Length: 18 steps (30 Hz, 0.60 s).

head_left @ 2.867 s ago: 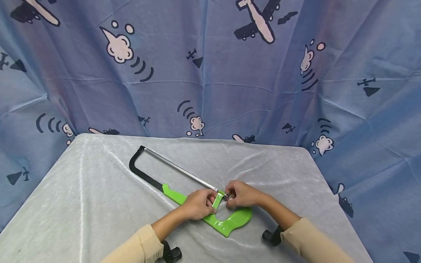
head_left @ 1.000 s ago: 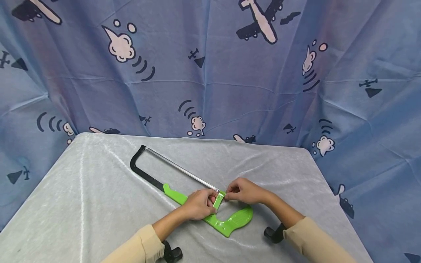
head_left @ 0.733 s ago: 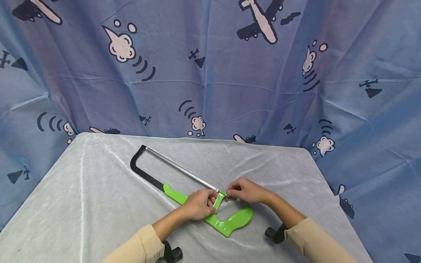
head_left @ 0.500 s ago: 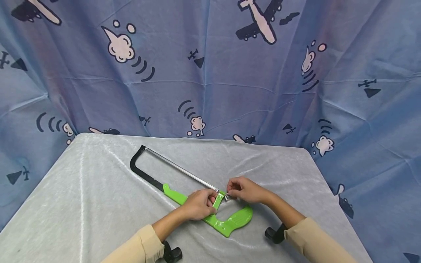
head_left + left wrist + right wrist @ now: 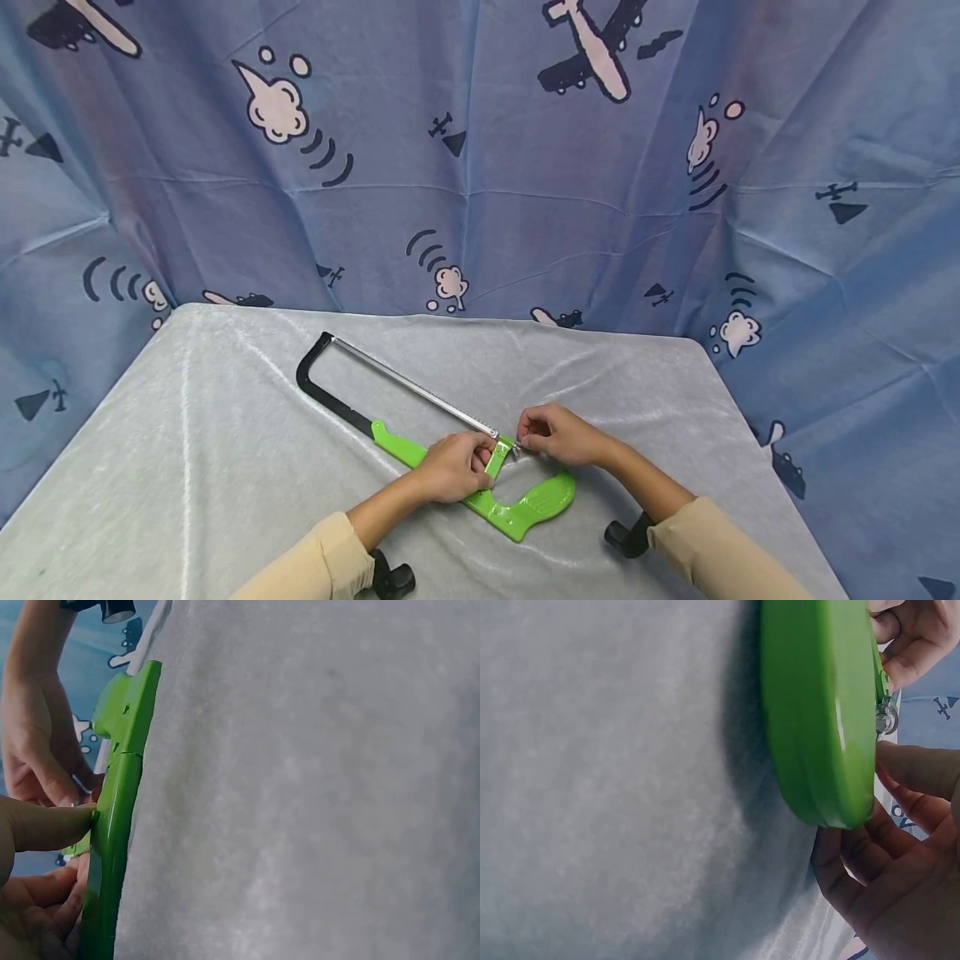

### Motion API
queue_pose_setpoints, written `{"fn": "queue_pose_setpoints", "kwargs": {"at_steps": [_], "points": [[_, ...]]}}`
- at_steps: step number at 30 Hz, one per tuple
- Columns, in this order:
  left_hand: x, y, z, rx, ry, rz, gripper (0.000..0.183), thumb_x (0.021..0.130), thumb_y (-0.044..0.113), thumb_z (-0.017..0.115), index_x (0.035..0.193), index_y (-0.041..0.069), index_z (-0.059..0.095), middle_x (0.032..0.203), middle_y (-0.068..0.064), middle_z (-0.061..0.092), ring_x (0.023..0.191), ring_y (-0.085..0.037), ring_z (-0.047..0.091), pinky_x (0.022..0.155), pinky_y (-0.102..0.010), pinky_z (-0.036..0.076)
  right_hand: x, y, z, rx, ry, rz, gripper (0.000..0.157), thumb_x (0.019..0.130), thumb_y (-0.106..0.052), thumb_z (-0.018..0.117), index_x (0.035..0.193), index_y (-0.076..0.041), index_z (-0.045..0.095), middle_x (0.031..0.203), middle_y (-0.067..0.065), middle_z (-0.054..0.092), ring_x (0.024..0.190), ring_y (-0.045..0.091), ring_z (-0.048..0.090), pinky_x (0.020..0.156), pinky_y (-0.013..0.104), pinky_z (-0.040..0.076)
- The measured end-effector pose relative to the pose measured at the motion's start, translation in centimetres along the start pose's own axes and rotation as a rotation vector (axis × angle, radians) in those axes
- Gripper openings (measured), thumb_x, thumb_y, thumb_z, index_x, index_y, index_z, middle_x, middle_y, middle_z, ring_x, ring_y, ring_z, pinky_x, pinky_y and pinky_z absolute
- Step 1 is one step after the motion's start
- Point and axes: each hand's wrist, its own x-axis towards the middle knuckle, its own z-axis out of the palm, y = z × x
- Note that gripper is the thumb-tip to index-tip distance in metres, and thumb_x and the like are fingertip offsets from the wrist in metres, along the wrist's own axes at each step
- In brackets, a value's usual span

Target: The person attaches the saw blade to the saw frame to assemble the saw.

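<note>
A hacksaw (image 5: 551, 497) with a green handle, black front frame and silver blade (image 5: 412, 386) lies slantwise on the cloth. My left hand (image 5: 450, 469) grips the green post at the blade's handle end, thumb on the near side. At that post's outer side sits a small metal wing nut (image 5: 515, 451). Thumb and index finger of my right hand (image 5: 564, 435) pinch at the wing nut's outer edge; their exact contact is partly hidden. In the right wrist view the wing nut (image 5: 887, 718) shows just above the thumb, and the other fingers reach under the handle end.
A pale grey plush cloth (image 5: 240, 467) covers the table. Behind it hangs a blue curtain (image 5: 375, 233) printed with planes and clouds. Black wrist devices (image 5: 626, 536) sit under both forearms, close to the cloth.
My right fingers have shifted slightly up and away from the handle, making small motions at the wing nut, which was covered one second ago. The left hand and hacksaw stay put.
</note>
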Motion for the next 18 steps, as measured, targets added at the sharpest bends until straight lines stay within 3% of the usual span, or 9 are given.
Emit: {"fn": "queue_pose_setpoints", "kwargs": {"at_steps": [9, 18], "points": [[0.0, 0.2, 0.0, -0.007, 0.0, -0.009, 0.032, 0.069, 0.01, 0.076, 0.098, 0.008, 0.062, 0.077, 0.003, 0.059, 0.064, 0.001, 0.051, 0.063, -0.021, 0.04, 0.0, -0.2, 0.3, -0.023, -0.025, 0.019, 0.005, 0.083, 0.001, 0.06, 0.081, -0.001, 0.065, 0.069, -0.002, 0.058, 0.059, 0.005, 0.049, 0.053, 0.021, 0.042], [0.2, 0.2, -0.2, 0.012, -0.009, -0.011, 0.03, 0.068, 0.01, 0.076, 0.094, 0.008, 0.061, 0.074, 0.005, 0.058, 0.063, 0.0, 0.05, 0.063, -0.021, 0.04, 0.2, -1.1, 0.8, -0.071, -0.041, 0.038, 0.008, 0.069, 0.001, 0.06, 0.076, -0.003, 0.06, 0.066, -0.004, 0.055, 0.061, 0.005, 0.05, 0.056, 0.021, 0.044]]}}
